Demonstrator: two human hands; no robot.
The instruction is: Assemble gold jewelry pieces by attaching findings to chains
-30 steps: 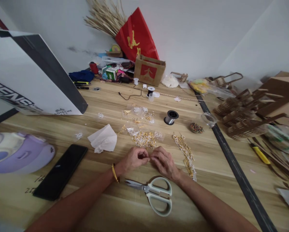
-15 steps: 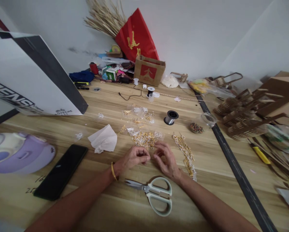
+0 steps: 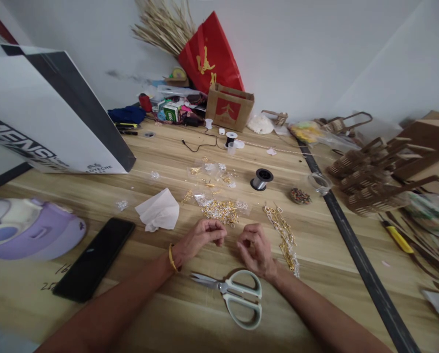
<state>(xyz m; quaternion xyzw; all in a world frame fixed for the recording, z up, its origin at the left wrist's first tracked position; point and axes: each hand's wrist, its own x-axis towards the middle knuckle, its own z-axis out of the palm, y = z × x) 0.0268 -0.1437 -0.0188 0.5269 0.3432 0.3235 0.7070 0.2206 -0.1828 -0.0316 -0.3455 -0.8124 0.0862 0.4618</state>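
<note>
My left hand (image 3: 204,236), with a yellow bangle (image 3: 173,258) on its wrist, is closed in a pinch near the front of a pile of small gold and silver beads (image 3: 219,211). Anything between those fingertips is too small to make out. A short gap to the right, my right hand (image 3: 255,249) curls inward with thumb and forefinger closed; what it pinches, if anything, is hidden. Strands of gold and silver beads (image 3: 282,235) lie just right of that hand. Scissors with pale handles (image 3: 237,294) rest on the table below both hands.
A black phone (image 3: 94,260), white tissue (image 3: 158,210) and purple-and-white case (image 3: 39,230) lie left. Beyond the pile stand a wire spool (image 3: 261,179) and a tub of dark beads (image 3: 300,195). Small woven baskets (image 3: 370,181) and a yellow cutter (image 3: 399,238) are at right.
My right hand has drawn back from the bead pile, slightly right and toward me, and its fingers have curled in. The gap between my hands has widened.
</note>
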